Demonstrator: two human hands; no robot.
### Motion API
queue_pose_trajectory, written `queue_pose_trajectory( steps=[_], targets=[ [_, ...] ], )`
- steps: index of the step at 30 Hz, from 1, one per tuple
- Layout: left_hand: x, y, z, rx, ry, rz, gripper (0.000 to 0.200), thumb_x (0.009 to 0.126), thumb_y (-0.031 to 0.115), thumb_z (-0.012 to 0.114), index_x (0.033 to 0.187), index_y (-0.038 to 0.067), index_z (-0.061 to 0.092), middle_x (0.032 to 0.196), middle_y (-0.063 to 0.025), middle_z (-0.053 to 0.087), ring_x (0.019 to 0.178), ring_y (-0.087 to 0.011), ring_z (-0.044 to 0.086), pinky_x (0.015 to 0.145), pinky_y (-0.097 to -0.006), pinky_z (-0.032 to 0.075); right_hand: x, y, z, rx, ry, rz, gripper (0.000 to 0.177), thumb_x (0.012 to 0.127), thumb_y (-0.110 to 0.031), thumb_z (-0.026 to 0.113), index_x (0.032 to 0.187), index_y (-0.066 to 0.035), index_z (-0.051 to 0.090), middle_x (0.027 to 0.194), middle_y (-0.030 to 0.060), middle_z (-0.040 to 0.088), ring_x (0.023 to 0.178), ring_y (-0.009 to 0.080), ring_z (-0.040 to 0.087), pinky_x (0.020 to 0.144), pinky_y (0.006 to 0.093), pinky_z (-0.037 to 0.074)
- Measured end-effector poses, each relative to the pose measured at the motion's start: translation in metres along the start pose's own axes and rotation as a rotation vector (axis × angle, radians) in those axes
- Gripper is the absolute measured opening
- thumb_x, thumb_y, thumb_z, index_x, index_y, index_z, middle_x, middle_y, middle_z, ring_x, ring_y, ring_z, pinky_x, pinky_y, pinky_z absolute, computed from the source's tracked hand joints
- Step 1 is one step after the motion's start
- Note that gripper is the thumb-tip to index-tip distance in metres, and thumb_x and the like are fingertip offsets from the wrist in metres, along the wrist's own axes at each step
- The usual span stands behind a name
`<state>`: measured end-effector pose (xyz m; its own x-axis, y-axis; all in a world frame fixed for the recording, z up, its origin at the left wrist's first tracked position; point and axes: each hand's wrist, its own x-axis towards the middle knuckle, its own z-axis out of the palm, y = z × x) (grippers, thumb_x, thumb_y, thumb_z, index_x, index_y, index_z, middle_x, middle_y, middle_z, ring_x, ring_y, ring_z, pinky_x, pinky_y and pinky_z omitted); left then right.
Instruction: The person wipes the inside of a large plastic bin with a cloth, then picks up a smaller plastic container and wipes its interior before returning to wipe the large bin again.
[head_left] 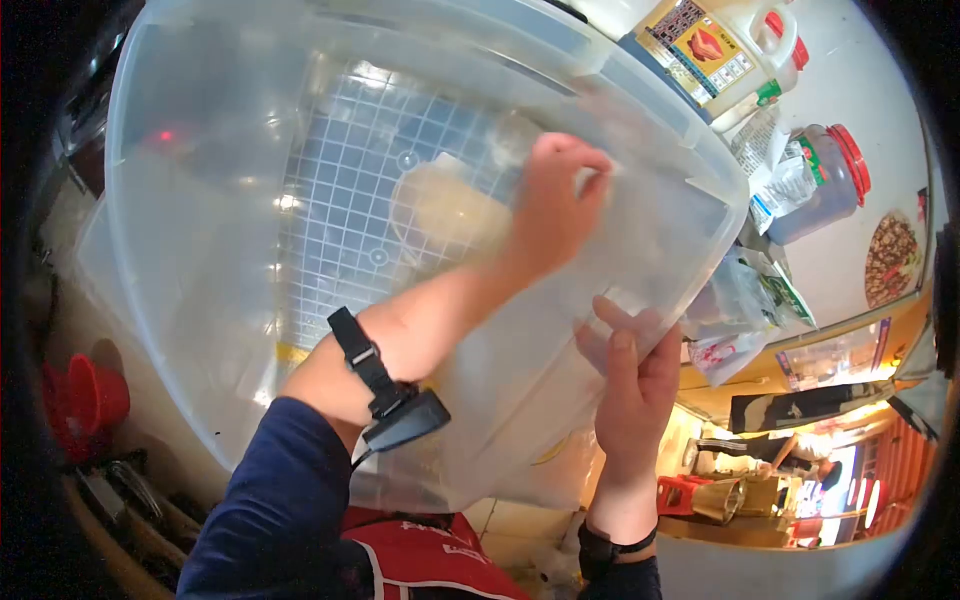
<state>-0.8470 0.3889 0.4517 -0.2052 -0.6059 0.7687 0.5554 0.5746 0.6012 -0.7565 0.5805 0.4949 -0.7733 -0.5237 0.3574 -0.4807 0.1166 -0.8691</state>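
Observation:
A large translucent plastic bin (200, 200) fills most of the view. On its floor lies a blue surface with a white grid (340, 170), and a pale cream-coloured patch (460, 210) shows on it. My left hand (562, 205) reaches across the inside of the bin, fingers curled and thumb meeting the index finger. It is slightly blurred, so anything small in the pinch cannot be made out. My right hand (636, 385) grips the bin's right-hand edge, with the thumb on the near side and some fingers partly seen through the cloudy plastic.
Beyond the bin stand a jug with a yellow label (705, 50) and a red-lidded jar (825, 185). Plastic packets (735, 300) lie against the bin's right side. A red container (98, 393) stands at left. Another person (800, 455) is in the background.

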Motion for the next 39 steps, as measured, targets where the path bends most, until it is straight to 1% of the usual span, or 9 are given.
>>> queue_pose_trajectory(
  steps=[5, 10, 13, 20, 22, 28, 31, 34, 39],
  targets=[
    [-0.026, -0.071, -0.032, 0.211, -0.229, -0.212, 0.028, 0.072, -0.003, 0.063, 0.098, 0.006, 0.058, 0.1, -0.0185, 0.056, 0.096, -0.039, 0.056, 0.082, -0.0427, 0.047, -0.002, 0.004, -0.004, -0.02, -0.007, 0.0, 0.032, 0.098, -0.015, 0.049, 0.125, 0.001, 0.039, 0.118, 0.0176, 0.056, 0.115, 0.0262, 0.056, 0.091, 0.0423, 0.053],
    [-0.017, -0.073, -0.037, 0.334, -0.237, 0.054, 0.031, 0.075, -0.004, 0.058, 0.104, 0.006, 0.057, 0.09, -0.017, 0.061, 0.095, -0.041, 0.057, 0.081, -0.0458, 0.048, 0.003, 0.003, -0.001, -0.032, 0.013, -0.023, 0.028, 0.098, -0.015, 0.05, 0.119, 0.001, 0.042, 0.116, 0.0173, 0.056, 0.113, 0.0264, 0.057, 0.091, 0.0423, 0.053],
    [-0.022, -0.063, -0.029, 0.205, -0.313, -0.205, 0.026, 0.076, -0.004, 0.057, 0.1, 0.005, 0.06, 0.088, -0.0169, 0.064, 0.086, -0.0391, 0.06, 0.075, -0.0451, 0.05, 0.004, 0.001, 0.002, 0.109, 0.058, 0.017, 0.027, 0.098, -0.015, 0.05, 0.119, 0.001, 0.042, 0.115, 0.0169, 0.057, 0.113, 0.0264, 0.057, 0.091, 0.0417, 0.052],
    [-0.03, 0.025, -0.049, 0.041, -0.449, -0.217, 0.025, 0.076, -0.003, 0.056, 0.098, 0.006, 0.062, 0.087, -0.0151, 0.066, 0.081, -0.0355, 0.062, 0.071, -0.0414, 0.051, 0.004, 0.003, -0.001, 0.045, 0.05, 0.002, 0.032, 0.098, -0.013, 0.048, 0.126, 0.0, 0.04, 0.115, 0.0153, 0.057, 0.11, 0.025, 0.059, 0.09, 0.0389, 0.052],
    [-0.034, 0.056, -0.06, -0.037, -0.498, -0.072, 0.025, 0.076, -0.002, 0.056, 0.099, 0.007, 0.063, 0.087, -0.0128, 0.065, 0.084, -0.0329, 0.063, 0.072, -0.0401, 0.05, 0.006, 0.004, -0.005, 0.013, 0.046, 0.009, 0.032, 0.098, -0.012, 0.047, 0.127, 0.0, 0.04, 0.115, 0.0151, 0.058, 0.108, 0.0246, 0.06, 0.09, 0.038, 0.052],
    [-0.076, 0.056, -0.095, -0.234, -0.738, -0.029, 0.028, 0.073, -0.004, 0.056, 0.097, 0.01, 0.063, 0.091, -0.0105, 0.064, 0.087, -0.0309, 0.061, 0.075, -0.0385, 0.049, 0.012, 0.003, 0.001, 0.063, 0.1, 0.03, 0.032, 0.098, -0.014, 0.048, 0.127, -0.001, 0.043, 0.119, 0.0154, 0.059, 0.098, 0.0226, 0.063, 0.086, 0.0323, 0.052],
    [-0.047, 0.068, -0.084, -0.123, -0.531, -0.235, 0.031, 0.069, -0.008, 0.055, 0.093, 0.01, 0.064, 0.093, -0.0105, 0.062, 0.091, -0.0315, 0.059, 0.077, -0.0386, 0.049, 0.007, 0.001, 0.003, -0.159, 0.125, 0.124, 0.024, 0.097, -0.014, 0.051, 0.118, -0.001, 0.05, 0.11, 0.0091, 0.06, 0.099, 0.0183, 0.059, 0.083, 0.0311, 0.05],
    [-0.084, 0.066, -0.075, -0.253, -0.486, -0.03, 0.033, 0.065, -0.011, 0.054, 0.089, 0.009, 0.064, 0.093, -0.0101, 0.06, 0.093, -0.0313, 0.058, 0.078, -0.039, 0.048, 0.009, 0.001, 0.01, 0.06, 0.113, 0.063, 0.027, 0.098, -0.015, 0.051, 0.12, 0.0, 0.049, 0.114, 0.0101, 0.058, 0.103, 0.0194, 0.059, 0.086, 0.0328, 0.051],
    [-0.232, 0.066, -0.152, -0.223, -0.92, -0.273, 0.03, 0.064, -0.009, 0.058, 0.086, 0.008, 0.066, 0.094, -0.0078, 0.058, 0.098, -0.028, 0.057, 0.086, -0.0376, 0.047, 0.008, 0.003, 0.013, 0.095, 0.178, 0.026, 0.034, 0.099, -0.019, 0.049, 0.127, 0.001, 0.046, 0.113, 0.0178, 0.062, 0.097, 0.0293, 0.066, 0.085, 0.0365, 0.054]
  ],
)
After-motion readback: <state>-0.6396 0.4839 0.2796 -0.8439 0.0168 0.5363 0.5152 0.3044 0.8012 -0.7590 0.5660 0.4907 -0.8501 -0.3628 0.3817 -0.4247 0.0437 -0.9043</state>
